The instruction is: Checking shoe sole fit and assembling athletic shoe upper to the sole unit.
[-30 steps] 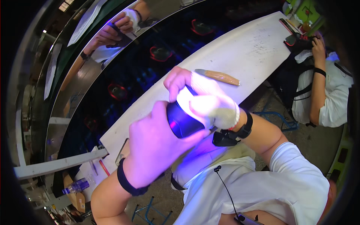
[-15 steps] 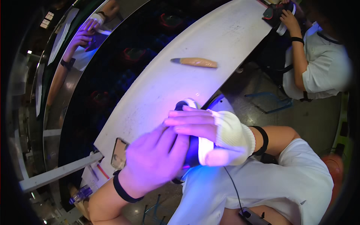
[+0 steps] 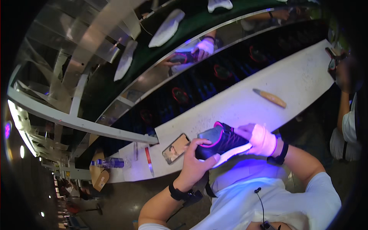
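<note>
At the table (image 3: 306, 76), hands (image 3: 193, 163) (image 3: 261, 138) flank a shoe (image 3: 226, 142).

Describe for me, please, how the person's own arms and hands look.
The left hand has no glove; a black band with a dark, boxy piece circles its wrist. The right hand wears a pale fingerless glove, tinted pink-violet by the light, with another black band at the wrist. The right sleeve is white and short.

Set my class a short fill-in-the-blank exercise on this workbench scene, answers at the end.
The left hand and right hand hold a black shoe with a ____ sole.
Of these, only the ____ hand wears a glove.
The tool nearest the phone has a ____ handle.

Missing words: white; right; red.
</note>
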A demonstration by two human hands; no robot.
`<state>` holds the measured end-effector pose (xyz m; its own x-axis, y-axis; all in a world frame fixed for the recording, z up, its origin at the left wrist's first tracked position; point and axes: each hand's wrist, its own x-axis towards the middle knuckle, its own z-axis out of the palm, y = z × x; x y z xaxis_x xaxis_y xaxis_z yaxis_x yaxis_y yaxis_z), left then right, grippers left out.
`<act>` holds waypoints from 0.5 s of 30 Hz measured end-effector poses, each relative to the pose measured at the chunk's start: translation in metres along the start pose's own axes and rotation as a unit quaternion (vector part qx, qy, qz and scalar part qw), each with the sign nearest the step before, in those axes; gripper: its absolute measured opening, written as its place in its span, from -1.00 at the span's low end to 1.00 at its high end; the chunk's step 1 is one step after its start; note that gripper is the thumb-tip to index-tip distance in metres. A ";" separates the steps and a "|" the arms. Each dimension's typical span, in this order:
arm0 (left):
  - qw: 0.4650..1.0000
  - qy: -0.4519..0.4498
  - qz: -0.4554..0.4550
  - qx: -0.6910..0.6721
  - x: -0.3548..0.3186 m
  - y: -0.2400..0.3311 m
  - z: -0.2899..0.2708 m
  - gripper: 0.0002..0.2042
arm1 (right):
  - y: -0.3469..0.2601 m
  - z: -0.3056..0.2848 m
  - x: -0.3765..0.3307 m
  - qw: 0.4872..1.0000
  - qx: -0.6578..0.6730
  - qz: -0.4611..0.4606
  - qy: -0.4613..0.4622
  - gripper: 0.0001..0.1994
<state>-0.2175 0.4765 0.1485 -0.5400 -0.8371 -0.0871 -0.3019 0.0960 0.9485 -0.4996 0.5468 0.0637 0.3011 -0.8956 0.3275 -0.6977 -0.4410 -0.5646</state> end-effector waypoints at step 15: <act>0.936 0.335 0.090 0.066 0.159 -0.109 -0.139 -0.21 | -0.050 -0.416 0.306 0.714 -0.572 -0.036 0.401 -0.43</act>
<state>-0.1615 0.2577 0.0733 0.0083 -0.9468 0.3218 -0.3723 0.2958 0.8797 -0.6429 0.3197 0.5077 0.2135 -0.3494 0.9123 -0.9119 0.2637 0.3144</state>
